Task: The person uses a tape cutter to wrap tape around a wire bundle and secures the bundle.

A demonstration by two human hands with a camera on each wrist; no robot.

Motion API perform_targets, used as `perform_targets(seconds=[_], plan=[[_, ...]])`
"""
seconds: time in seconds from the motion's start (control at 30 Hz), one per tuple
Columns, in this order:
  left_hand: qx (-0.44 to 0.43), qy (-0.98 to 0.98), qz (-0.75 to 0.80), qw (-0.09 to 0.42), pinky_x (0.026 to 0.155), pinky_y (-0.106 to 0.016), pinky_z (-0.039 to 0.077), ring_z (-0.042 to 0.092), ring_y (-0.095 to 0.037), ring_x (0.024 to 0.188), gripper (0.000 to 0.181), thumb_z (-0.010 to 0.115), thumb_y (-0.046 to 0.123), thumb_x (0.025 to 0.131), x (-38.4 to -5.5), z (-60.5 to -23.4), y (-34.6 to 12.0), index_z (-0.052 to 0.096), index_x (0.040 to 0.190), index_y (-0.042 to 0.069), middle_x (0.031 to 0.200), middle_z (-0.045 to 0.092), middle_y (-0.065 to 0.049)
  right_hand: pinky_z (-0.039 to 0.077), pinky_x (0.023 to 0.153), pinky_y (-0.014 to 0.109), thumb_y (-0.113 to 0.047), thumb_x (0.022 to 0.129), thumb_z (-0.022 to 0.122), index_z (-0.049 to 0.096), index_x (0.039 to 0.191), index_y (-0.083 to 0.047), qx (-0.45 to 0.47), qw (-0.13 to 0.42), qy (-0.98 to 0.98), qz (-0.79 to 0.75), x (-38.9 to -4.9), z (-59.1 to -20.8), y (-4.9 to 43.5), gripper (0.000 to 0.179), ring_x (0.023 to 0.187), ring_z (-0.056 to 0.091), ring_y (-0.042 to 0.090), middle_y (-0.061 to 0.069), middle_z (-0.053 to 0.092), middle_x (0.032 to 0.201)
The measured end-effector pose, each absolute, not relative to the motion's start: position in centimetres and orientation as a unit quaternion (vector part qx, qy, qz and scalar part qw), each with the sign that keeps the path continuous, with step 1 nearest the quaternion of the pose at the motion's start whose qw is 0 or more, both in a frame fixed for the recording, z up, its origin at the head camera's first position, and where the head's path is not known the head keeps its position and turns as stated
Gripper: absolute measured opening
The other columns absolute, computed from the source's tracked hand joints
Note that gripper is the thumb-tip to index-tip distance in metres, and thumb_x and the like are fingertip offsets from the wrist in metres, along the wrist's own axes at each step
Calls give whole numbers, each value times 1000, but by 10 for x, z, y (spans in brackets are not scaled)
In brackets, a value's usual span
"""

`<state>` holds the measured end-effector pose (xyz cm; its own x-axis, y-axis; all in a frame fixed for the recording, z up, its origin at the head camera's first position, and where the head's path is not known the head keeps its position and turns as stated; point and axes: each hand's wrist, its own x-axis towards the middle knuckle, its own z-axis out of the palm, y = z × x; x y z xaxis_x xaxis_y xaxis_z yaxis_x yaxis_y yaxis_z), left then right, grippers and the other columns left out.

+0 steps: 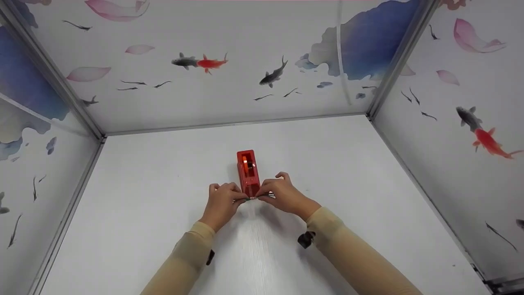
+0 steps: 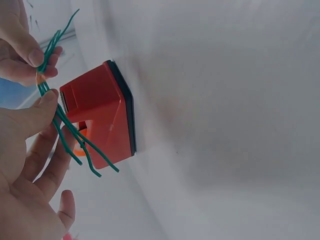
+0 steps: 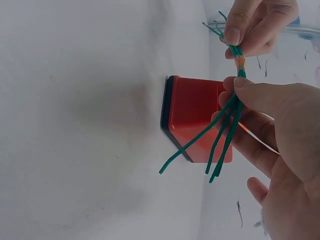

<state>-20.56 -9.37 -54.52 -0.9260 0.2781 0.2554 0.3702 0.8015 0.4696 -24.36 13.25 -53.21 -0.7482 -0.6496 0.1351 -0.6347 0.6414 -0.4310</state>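
Note:
A bundle of thin green wires is bound near its middle by a narrow band of orange-tinted tape. My left hand pinches the wires on one side of that band between thumb and fingers. On the other side my right hand pinches them the same way, as the right wrist view shows. The loose wire ends fan out past both hands. Just beyond the fingertips stands a red tape dispenser with an orange core inside; the hands partly hide it in both wrist views.
The white tabletop spreads around the hands and dispenser. White panels printed with fish and petals close off the back and both sides, with grey metal strips along the edges.

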Motion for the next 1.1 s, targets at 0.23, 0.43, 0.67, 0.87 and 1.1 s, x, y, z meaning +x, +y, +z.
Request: perform_targets(seconds=[0.23, 0.43, 0.67, 0.87, 1.1], plan=[[-183, -947, -238, 112, 104, -53, 32, 60, -16, 97, 15, 87, 21, 83, -206, -545, -92, 86, 98, 24, 95, 67, 4, 27, 110, 58, -21, 88, 84, 84, 102, -26, -359, 7, 905, -226, -244, -528, 132, 15, 97, 70, 7, -10, 78, 97], [-196, -953, -199, 119, 106, -56, 34, 64, -18, 100, 17, 88, 29, 84, -207, -545, -88, 83, 100, 26, 97, 72, 5, 38, 108, 52, -18, 85, 87, 85, 98, -25, -351, -13, 912, -212, -243, -528, 133, 16, 88, 68, 7, -9, 77, 94], [-183, -963, -167, 102, 106, -60, 37, 67, -18, 96, 22, 75, 43, 93, -206, -545, -85, 80, 109, 30, 94, 77, 5, 46, 102, 47, -16, 83, 88, 85, 97, -23, -350, -52, 910, -217, -240, -528, 132, 15, 81, 66, 9, -7, 76, 92], [-185, -965, -153, 105, 105, -60, 38, 66, -19, 91, 19, 78, 40, 92, -207, -544, -85, 83, 104, 26, 91, 78, 3, 44, 102, 49, -16, 82, 89, 85, 96, -23, -348, -79, 909, -215, -239, -528, 130, 15, 81, 67, 9, -8, 77, 91], [-180, -966, -147, 110, 104, -58, 39, 67, -19, 92, 18, 81, 39, 89, -206, -542, -85, 83, 103, 27, 93, 79, 4, 39, 107, 54, -18, 83, 88, 85, 93, -26, -348, -82, 917, -179, -239, -527, 128, 13, 84, 70, 5, -10, 77, 90]])
